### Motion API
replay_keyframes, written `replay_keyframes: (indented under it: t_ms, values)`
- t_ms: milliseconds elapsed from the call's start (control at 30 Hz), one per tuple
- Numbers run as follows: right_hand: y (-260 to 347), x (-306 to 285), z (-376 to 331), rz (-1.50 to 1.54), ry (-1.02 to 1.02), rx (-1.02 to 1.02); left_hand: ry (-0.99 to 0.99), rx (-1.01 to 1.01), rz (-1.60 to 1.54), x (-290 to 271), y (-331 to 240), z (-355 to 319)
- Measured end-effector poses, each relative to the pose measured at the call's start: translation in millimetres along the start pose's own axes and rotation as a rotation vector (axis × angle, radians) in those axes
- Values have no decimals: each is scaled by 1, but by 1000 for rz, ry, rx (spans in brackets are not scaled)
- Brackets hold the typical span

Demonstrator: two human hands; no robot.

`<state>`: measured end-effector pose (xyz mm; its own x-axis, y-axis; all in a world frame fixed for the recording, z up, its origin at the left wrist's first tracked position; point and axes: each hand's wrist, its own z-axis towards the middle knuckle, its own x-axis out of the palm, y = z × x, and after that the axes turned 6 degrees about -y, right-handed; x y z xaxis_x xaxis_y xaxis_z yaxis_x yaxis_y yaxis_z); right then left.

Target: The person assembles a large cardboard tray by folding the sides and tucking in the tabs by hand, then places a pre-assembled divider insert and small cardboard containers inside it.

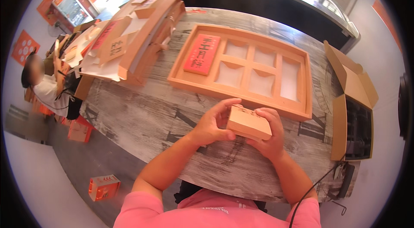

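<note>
Between my two hands is a small light-brown cardboard box [249,123] with dark printing on top, held above the near part of the table. My left hand [214,122] grips its left end, thumb in front and fingers behind. Around the right end my right hand [271,135] is closed. Just beyond my hands lies a wide shallow cardboard tray [177,77] with a divided insert. A flat red box [202,54] with dark writing fills its left compartment. The other compartments of the insert [246,67] show white bottoms.
At the left of the table [159,111] stands a large open carton [142,55] with flat brown boxes in it. An open brown box [338,128] with a black insert is at the right edge. A person [49,85] is at far left. A cable crosses near my right arm.
</note>
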<state>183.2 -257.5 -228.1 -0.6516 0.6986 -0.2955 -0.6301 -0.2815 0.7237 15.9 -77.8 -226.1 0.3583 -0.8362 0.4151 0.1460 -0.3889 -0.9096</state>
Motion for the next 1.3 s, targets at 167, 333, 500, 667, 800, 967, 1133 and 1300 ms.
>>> replay_keyframes:
  t_ms: [167, 333, 500, 667, 800, 967, 1133, 1300]
  values:
    - [1, 2, 0, 44, 0, 50, 29, -12, -58, 2, -4, -2]
    - [-5, 0, -1, 47, -10, 66, 10, 14, -65, 10, -6, -2]
    - [-6, 1, -4, 76, 5, 116, -62, -5, -49, 10, -1, -2]
    - [-4, 2, -3, 86, 37, 117, -69, 37, -12, 7, 2, -3]
    - [-6, 3, -3, 188, 40, 171, -31, 23, -66, 5, 6, -2]
    - [-7, 7, -7, 344, 28, 269, -46, 67, -55, 4, 8, -1]
    - [-6, 7, -7, 399, 33, 312, -64, 56, -27, 4, 5, -2]
    - [-6, 8, -11, 331, 36, 278, -36, 10, -22, 2, 6, -3]
